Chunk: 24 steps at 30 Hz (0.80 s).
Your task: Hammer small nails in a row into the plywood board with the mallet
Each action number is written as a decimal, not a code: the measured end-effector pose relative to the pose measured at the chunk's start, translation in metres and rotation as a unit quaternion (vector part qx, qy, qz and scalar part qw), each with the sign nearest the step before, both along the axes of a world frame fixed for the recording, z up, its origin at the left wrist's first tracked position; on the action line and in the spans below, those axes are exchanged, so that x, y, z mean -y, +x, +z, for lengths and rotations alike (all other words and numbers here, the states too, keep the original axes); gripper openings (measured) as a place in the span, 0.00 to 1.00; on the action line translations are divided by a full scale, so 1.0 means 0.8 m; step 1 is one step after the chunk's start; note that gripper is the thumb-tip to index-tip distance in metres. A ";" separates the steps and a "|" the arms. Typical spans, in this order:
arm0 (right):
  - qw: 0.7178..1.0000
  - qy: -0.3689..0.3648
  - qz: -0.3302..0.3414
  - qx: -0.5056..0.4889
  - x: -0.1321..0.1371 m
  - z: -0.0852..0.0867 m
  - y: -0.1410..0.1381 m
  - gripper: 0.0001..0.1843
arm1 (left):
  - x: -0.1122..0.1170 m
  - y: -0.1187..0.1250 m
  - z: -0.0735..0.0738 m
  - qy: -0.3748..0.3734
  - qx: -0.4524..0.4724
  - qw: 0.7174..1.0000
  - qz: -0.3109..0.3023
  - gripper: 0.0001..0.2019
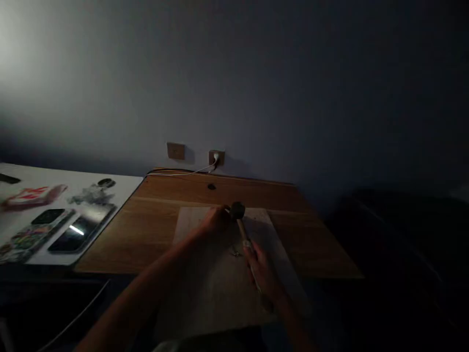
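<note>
My right hand (261, 269) is wrapped round the wooden handle of a hammer (238, 211), which points away from me with its dark head at the far end. Close to the left of that head, my left hand (216, 219) has its fingers drawn together; what they pinch, if anything, is too dark to make out. Both hands are over a pale wooden board (216, 288). A few small thin metal pieces, perhaps nails (235, 253), lie on the board just left of my right hand.
The board rests on a brown wooden desk (146, 220) against the wall. On a white table (124, 186) to the left lie a dark-screened phone (78, 232), a red-and-white packet (34, 195) and other items. A white cable (183, 173) runs to a wall socket (216, 157).
</note>
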State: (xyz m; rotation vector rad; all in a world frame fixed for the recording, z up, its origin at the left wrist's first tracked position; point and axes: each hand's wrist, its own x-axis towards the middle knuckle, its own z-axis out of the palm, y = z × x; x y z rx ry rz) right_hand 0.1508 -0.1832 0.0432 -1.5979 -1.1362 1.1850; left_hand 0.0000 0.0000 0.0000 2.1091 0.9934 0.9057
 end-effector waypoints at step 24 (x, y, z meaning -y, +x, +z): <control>0.996 -0.087 -0.034 0.003 0.050 -0.005 0.030 0.33 | 0.106 -0.033 0.066 0.249 -0.315 0.905 -0.143 0.11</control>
